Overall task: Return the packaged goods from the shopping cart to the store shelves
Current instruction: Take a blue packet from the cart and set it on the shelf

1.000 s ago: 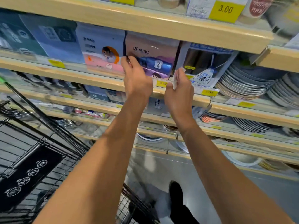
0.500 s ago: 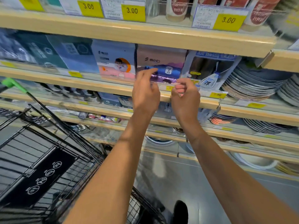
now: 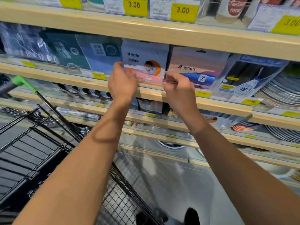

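The left hand (image 3: pixel 122 82) curls its fingers (image 3: pixel 119 66) round the left edge of the white-and-pink pack (image 3: pixel 144 62), which stands upright on the shelf (image 3: pixel 90 82). The right hand (image 3: pixel 177 90) hovers at the pack's lower right corner, its fingers (image 3: pixel 172 78) curled loosely; whether they pinch anything I cannot tell. Just right of those fingers the beige pack (image 3: pixel 198 65) stands close, so a careless push could tip either pack off the shelf lip, down towards the shopping cart (image 3: pixel 48 143).

Yellow price tags (image 3: pixel 184 13) marked 3.00 hang along the top edge. Stacks of plates (image 3: pixel 282 93) fill the right end of the middle level, with more plates (image 3: pixel 285 133) on the level below. A dark shoe (image 3: pixel 191 215) stands on the grey floor (image 3: pixel 178 184).
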### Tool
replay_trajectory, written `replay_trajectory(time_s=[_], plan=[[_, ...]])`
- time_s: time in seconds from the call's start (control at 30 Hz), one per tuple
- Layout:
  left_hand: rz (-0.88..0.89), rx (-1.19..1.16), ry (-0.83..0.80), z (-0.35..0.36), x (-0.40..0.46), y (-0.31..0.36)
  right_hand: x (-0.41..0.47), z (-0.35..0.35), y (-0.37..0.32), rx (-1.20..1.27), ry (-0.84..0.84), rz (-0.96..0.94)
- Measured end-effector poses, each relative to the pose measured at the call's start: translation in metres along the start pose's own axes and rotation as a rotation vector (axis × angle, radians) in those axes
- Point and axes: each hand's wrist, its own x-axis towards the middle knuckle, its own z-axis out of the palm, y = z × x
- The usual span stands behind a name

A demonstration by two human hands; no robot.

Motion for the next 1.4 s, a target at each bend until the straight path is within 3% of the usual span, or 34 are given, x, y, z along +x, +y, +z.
replay_trajectory(time_s=[0.1, 0.2, 0.27, 0.33, 0.43, 0.5, 0.57, 0.63, 0.9, 1.07, 1.13, 1.23, 1.4], plan=[[0.16, 0.107, -0.038, 0.007, 0.004, 0.009, 0.008, 0.005, 0.001, -0.047, 0.12, -0.036], [0.294, 0.021, 0.029, 0.026, -0.005, 0.013, 0.016, -0.002, 0.007, -0.126, 0.2, 0.047], [0.2, -0.093, 0.171, 0.033, -0.007, 0.007, 0.019, -0.006, 0.012, -0.192, 0.203, 0.058], [0.086, -0.188, 0.207, 0.035, -0.005, -0.002, 0.018, -0.008, 0.015, -0.23, 0.206, 0.034], [0.234, -0.139, 0.122, 0.038, -0.009, -0.003, 0.01, -0.003, 0.019, -0.2, 0.236, -0.06], [0.316, -0.051, 0.148, 0.04, -0.013, 0.001, 0.005, 0.003, 0.022, -0.183, 0.25, -0.133], [0.211, -0.059, 0.207, 0.039, -0.011, 0.0, 0.001, 0.006, 0.023, -0.186, 0.236, -0.152], [0.124, -0.16, 0.165, 0.038, -0.004, -0.004, 0.002, 0.003, 0.022, -0.18, 0.225, -0.113], [0.233, -0.219, -0.045, 0.03, 0.001, -0.024, -0.001, 0.006, 0.016, -0.137, 0.253, -0.018], [0.231, -0.303, 0.093, -0.01, -0.012, -0.075, -0.036, 0.043, -0.002, -0.172, 0.323, -0.218], [0.158, -0.254, 0.151, -0.044, -0.024, -0.119, -0.059, 0.078, -0.013, -0.117, 0.194, -0.167], [-0.102, -0.18, 0.257, -0.101, -0.048, -0.196, -0.105, 0.134, -0.016, -0.122, -0.192, -0.104], [-0.642, 0.15, 0.523, -0.21, -0.124, -0.335, -0.215, 0.208, 0.001, -0.614, -0.979, -0.076]])
